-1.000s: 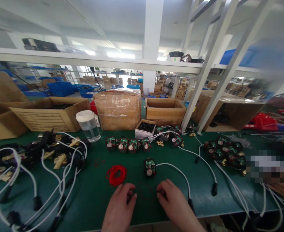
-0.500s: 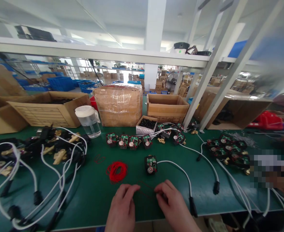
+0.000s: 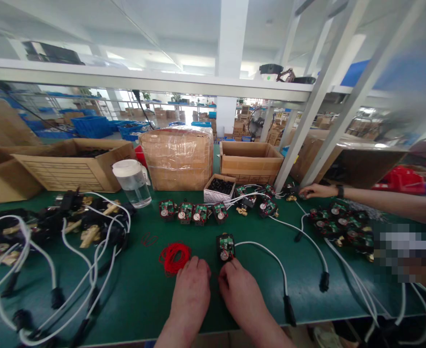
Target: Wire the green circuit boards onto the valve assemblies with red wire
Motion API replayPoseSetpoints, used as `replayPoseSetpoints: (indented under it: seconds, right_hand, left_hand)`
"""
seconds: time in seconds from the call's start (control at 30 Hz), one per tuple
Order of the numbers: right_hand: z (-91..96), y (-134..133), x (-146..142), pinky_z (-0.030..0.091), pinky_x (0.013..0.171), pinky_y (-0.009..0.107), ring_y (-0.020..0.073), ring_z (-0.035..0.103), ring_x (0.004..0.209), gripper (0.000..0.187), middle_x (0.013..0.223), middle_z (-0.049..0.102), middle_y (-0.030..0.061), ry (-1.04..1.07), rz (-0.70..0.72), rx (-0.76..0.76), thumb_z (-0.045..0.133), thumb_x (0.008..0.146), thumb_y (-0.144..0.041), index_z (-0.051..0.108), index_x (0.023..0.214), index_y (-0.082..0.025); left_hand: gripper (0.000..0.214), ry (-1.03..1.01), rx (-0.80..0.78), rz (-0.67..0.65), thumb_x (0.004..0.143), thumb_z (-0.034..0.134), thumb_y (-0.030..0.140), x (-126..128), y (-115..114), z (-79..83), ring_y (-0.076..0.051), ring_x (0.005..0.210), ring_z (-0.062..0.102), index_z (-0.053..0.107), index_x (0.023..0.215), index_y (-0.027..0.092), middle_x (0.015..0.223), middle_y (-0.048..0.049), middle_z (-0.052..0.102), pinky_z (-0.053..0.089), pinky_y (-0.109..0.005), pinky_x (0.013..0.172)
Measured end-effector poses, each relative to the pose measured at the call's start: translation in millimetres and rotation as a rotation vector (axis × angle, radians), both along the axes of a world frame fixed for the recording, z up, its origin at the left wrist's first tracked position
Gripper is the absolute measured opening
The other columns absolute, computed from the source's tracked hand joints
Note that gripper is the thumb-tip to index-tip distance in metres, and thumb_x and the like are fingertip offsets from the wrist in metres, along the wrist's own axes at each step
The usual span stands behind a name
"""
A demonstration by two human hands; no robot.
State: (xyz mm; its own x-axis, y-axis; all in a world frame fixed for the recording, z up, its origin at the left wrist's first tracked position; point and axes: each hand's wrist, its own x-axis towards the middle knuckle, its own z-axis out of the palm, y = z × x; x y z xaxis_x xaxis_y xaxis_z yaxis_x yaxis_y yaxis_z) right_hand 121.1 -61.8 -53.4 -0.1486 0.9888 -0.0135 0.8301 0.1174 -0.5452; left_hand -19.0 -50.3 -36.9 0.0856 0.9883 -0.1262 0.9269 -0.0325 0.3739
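My left hand (image 3: 193, 290) and my right hand (image 3: 239, 290) rest side by side on the green table (image 3: 143, 290), fingers curled down, knuckles toward me. A thin red rubber band shows faintly between their fingertips. Right in front of them stands a black valve module (image 3: 225, 246) with a green board on top and a white cable (image 3: 271, 256) running off to the right. A heap of red rubber bands (image 3: 174, 256) lies just ahead of my left hand.
A row of similar modules (image 3: 193, 212) lies further back, with more (image 3: 339, 227) at the right. A tangle of white cables and brass valves (image 3: 71, 232) fills the left. Behind stand a clear jug (image 3: 133, 186) and cardboard boxes (image 3: 178, 159). A co-worker's hand (image 3: 316, 192) reaches in from the right.
My hands have moved forward and closer together, up to the black module. The red band that was stretched wide between them is now bunched. A co-worker's arm has come in at the right.
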Motion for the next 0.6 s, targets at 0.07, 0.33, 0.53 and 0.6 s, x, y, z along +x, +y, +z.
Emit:
replayPoseSetpoints:
  seconds: [0.07, 0.33, 0.53, 0.6]
  right_hand:
    - [-0.8, 0, 2, 0.041, 0.067, 0.028, 0.0191, 0.062, 0.079, 0.019, 0.092, 0.064, 0.0059, 0.052, -0.009, 0.013, 0.053, 0.082, -0.003, 0.065, 0.084, -0.018]
    - [21.0, 5, 27, 0.039, 0.059, 0.023, 0.0141, 0.053, 0.065, 0.006, 0.07, 0.056, -0.002, 0.612, -0.056, -0.104, 0.06, 0.08, -0.017, 0.064, 0.075, -0.018]
    - [37.0, 32, 40, 0.039, 0.058, 0.024, 0.0142, 0.052, 0.063, 0.008, 0.068, 0.058, -0.0017, 0.693, -0.086, -0.099, 0.062, 0.079, -0.025, 0.065, 0.077, -0.017]
    - [39.8, 38, 42, 0.039, 0.058, 0.024, 0.0142, 0.053, 0.062, 0.008, 0.067, 0.059, -0.0015, 0.679, -0.102, -0.091, 0.062, 0.078, -0.024, 0.065, 0.077, -0.017]
  left_hand:
    - [0.03, 0.019, -0.029, -0.006, 0.093, 0.037, 0.006, -1, -1, -0.3, -0.024, 0.094, 0.062, 0.066, 0.093, 0.013, 0.1, -0.0119, 0.065, 0.043, -0.037, 0.087]
    - [0.019, -0.362, -0.027, -0.046, 0.095, 0.042, 0.018, -9, -4, 22.6, -0.02, 0.089, 0.059, 0.056, 0.082, 0.019, 0.092, -0.006, 0.061, 0.044, -0.032, 0.083]
    - [0.02, -0.33, 0.004, -0.073, 0.094, 0.042, 0.016, 0, 22, 48.2, -0.02, 0.086, 0.057, 0.057, 0.081, 0.019, 0.092, -0.0051, 0.06, 0.042, -0.031, 0.078]
    - [0.02, -0.296, 0.017, -0.082, 0.095, 0.043, 0.016, 3, 27, 52.9, -0.019, 0.086, 0.058, 0.058, 0.083, 0.019, 0.093, -0.0051, 0.06, 0.042, -0.031, 0.078]
